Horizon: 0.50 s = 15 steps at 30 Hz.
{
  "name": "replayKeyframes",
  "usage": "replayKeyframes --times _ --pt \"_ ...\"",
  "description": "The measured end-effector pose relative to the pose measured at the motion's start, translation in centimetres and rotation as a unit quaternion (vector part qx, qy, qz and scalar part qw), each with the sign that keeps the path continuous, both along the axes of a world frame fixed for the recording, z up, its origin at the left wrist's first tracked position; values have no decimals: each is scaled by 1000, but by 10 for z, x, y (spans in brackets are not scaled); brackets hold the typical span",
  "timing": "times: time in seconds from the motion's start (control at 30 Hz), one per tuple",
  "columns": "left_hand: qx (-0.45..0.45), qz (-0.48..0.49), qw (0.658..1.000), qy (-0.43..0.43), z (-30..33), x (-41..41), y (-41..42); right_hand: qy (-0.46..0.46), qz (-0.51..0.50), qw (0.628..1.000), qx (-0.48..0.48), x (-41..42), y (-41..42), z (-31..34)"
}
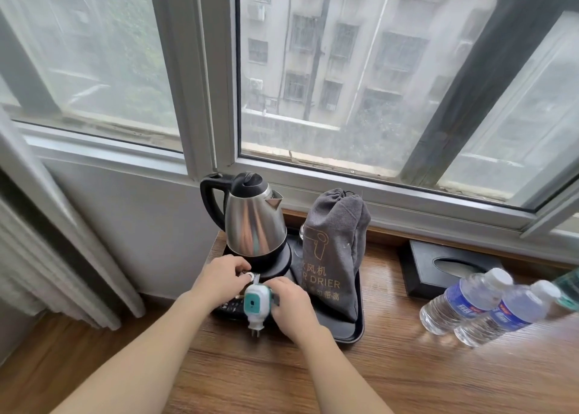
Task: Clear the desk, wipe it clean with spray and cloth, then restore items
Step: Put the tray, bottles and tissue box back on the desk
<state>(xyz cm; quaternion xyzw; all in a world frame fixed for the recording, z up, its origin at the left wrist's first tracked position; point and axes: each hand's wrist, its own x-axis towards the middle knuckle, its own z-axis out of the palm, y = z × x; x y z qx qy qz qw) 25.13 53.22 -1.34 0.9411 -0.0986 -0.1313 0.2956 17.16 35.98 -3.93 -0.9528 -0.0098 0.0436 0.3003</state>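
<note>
While grey daylight comes through the window (pixel 360 78), the wooden bench (pixel 282 379) carries a black tray (pixel 351 326) with a steel kettle (pixel 255 222) and a grey hair-drier bag (pixel 333 250) standing on it. Right of the tray sit a black tissue box (pixel 438 266) and two water bottles (pixel 488 304). At the tray's near left corner, the right hand (pixel 293 304) curls its fingers round a white-and-teal plug-in device (pixel 257 302), and the left hand (pixel 221 277) pinches a small white piece beside it.
</note>
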Motion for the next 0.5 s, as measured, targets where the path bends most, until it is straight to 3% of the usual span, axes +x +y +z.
replayKeyframes --times 0.23,0.5 --pt "6 -4 1000 6 -3 3 -4 41 -144 976 158 -1 -11 -5" --pt "10 -2 1000 9 -6 2 -6 82 -165 957 226 4 -10 -9"
